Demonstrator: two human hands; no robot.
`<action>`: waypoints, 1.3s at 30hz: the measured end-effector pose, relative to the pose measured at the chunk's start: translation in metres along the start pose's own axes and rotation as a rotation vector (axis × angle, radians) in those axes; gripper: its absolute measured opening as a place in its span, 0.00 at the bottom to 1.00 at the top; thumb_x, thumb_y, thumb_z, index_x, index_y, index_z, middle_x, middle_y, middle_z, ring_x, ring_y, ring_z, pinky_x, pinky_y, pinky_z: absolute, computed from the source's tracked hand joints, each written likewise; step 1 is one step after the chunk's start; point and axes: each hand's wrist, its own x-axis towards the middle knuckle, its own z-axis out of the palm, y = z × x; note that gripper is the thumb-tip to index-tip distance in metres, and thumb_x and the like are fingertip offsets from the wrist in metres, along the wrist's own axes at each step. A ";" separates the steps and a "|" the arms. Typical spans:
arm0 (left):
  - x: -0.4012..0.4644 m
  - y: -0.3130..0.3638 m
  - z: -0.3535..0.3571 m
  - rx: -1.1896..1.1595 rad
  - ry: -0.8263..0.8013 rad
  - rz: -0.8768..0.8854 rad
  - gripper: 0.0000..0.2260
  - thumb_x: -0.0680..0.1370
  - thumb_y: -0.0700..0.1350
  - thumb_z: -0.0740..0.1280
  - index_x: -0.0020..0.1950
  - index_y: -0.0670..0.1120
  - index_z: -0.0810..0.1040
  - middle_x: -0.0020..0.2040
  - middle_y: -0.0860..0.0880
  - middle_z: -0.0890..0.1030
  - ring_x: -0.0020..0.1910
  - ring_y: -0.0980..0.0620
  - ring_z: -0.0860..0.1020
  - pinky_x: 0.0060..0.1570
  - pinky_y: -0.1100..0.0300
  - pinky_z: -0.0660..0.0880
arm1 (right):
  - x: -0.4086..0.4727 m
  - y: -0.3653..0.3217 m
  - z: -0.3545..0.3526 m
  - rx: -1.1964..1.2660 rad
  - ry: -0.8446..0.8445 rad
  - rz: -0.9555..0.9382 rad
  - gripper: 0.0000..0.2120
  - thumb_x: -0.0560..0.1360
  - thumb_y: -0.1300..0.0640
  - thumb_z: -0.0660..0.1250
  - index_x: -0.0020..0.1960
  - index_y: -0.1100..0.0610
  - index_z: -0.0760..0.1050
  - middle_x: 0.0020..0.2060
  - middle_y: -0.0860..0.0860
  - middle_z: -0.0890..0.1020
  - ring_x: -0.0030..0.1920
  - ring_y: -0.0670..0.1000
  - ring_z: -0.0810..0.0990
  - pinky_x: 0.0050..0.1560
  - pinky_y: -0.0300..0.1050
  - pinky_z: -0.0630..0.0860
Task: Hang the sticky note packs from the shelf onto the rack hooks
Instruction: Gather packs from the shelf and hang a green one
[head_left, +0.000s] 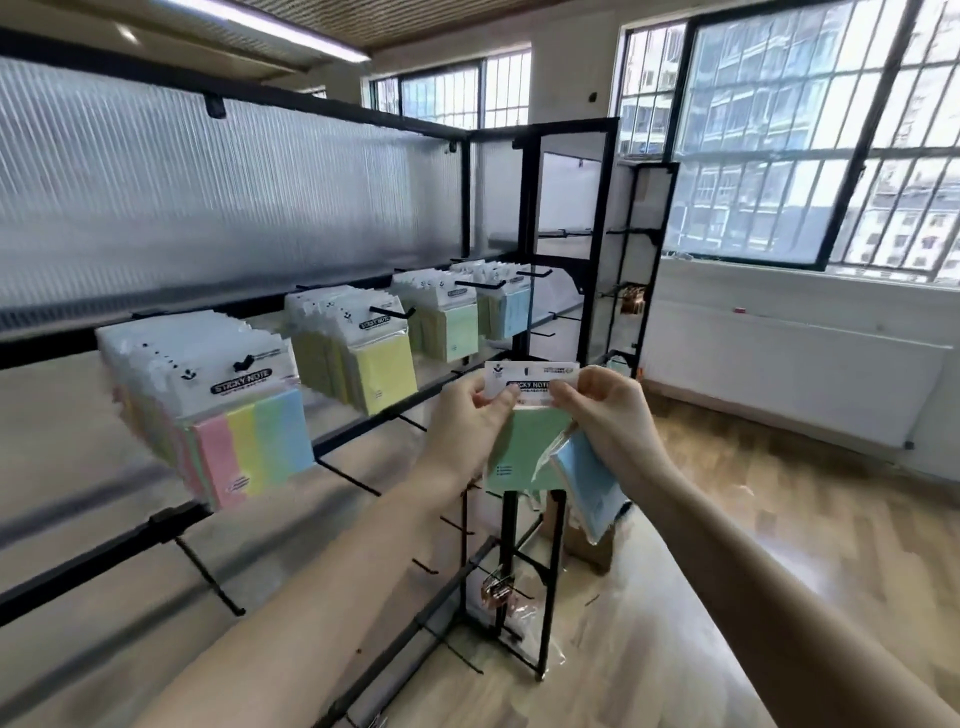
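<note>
Both hands held one green sticky note pack (524, 441) upright by its white header card, presumably to line its hang hole up with a hook. Left hand (470, 421): grip pinching the header's left edge. Right hand (608, 410): grip pinching the right edge, with blue packs (589, 483) tucked beneath as spare stock. Beyond, filled rack hooks (389, 312) carried multicolour, yellow, green and blue packs; barred windows (779, 145) farthest.
</note>
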 end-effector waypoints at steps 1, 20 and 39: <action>0.011 -0.002 0.005 0.015 0.024 0.016 0.14 0.78 0.48 0.65 0.49 0.36 0.76 0.41 0.43 0.79 0.41 0.44 0.78 0.39 0.55 0.74 | 0.015 0.005 -0.002 0.000 -0.019 -0.018 0.12 0.75 0.55 0.70 0.38 0.63 0.76 0.32 0.53 0.81 0.32 0.47 0.77 0.33 0.39 0.72; 0.176 -0.015 0.051 0.159 0.537 -0.024 0.19 0.78 0.50 0.66 0.34 0.39 0.70 0.31 0.37 0.72 0.32 0.42 0.73 0.34 0.55 0.68 | 0.230 0.050 0.022 0.125 -0.367 -0.131 0.24 0.74 0.51 0.71 0.43 0.74 0.72 0.35 0.68 0.77 0.33 0.52 0.71 0.37 0.45 0.66; 0.195 -0.056 0.029 0.733 0.829 0.196 0.14 0.73 0.42 0.72 0.56 0.40 0.75 0.52 0.44 0.75 0.53 0.45 0.73 0.49 0.54 0.73 | 0.247 0.073 0.070 -0.030 -0.217 -0.197 0.19 0.74 0.49 0.69 0.58 0.52 0.66 0.50 0.47 0.75 0.49 0.51 0.77 0.49 0.51 0.76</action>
